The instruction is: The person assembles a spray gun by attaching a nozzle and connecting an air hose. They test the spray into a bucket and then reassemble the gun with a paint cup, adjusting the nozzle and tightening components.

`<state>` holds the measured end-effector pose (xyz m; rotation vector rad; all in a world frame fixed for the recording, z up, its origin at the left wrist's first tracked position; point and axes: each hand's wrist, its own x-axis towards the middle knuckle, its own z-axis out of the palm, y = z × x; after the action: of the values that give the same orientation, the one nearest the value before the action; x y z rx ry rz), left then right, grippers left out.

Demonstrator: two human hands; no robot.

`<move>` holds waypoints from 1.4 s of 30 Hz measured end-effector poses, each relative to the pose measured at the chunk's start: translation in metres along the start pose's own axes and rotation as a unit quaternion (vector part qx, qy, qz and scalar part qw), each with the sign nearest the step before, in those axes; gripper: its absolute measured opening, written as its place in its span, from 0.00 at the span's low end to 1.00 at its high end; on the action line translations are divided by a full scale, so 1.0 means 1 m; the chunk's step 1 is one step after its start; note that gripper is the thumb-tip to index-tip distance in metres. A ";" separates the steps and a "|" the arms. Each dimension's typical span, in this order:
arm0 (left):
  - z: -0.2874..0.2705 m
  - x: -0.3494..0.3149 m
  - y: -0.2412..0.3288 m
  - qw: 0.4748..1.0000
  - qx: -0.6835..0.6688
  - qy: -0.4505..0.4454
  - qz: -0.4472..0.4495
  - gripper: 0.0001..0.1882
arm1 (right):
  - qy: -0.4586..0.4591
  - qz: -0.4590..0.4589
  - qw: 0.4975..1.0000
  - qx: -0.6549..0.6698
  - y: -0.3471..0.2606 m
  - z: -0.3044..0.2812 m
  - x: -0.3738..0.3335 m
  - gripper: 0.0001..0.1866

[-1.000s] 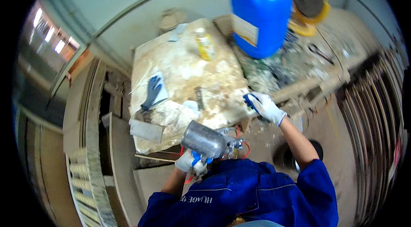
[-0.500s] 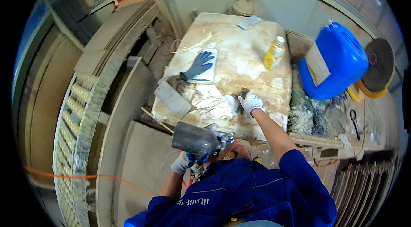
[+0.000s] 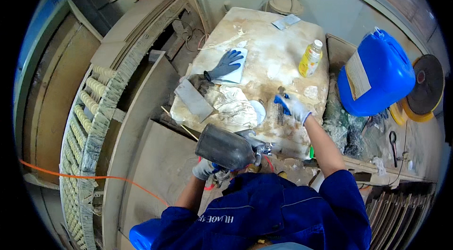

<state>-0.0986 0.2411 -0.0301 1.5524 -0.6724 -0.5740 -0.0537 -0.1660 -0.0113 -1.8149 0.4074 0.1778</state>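
Note:
My left hand (image 3: 205,169), in a white and blue glove, grips a spray gun (image 3: 258,148) with a dark grey cup (image 3: 222,147) at the near edge of the padded, stained worktop (image 3: 278,42). My gloved right hand (image 3: 296,108) is over the worktop, its blue fingertips curled in. Small dark bits show beside those fingers, but I cannot make out what they hold. Left of that hand are a pale round disc (image 3: 258,112) and a crumpled white cloth (image 3: 231,104). Beyond the cloth, a grey-blue glove (image 3: 225,65) rests on a white pad (image 3: 236,74).
A grey rectangular plate (image 3: 194,100) lies at the worktop's left edge. On the right stand a yellow bottle (image 3: 310,59) and a big blue jerrycan (image 3: 375,68), near scissors (image 3: 393,146). A roller rack (image 3: 85,113) fills the left. An orange hose (image 3: 113,177) crosses there.
My right hand has shifted right and its fingers have turned inward, uncovering more of the pale disc. The spray gun has come slightly right and up in my left hand. The whole view has shifted a little.

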 end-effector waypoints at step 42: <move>0.050 0.080 0.038 0.904 -0.388 -0.111 -0.142 0.29 | 0.007 -0.231 0.955 0.188 -0.150 0.019 -0.148 0.23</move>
<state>-0.0805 0.1478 0.0056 0.8321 -0.3071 -1.0982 -0.1346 -0.0862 0.1675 -1.4862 0.0118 -0.2262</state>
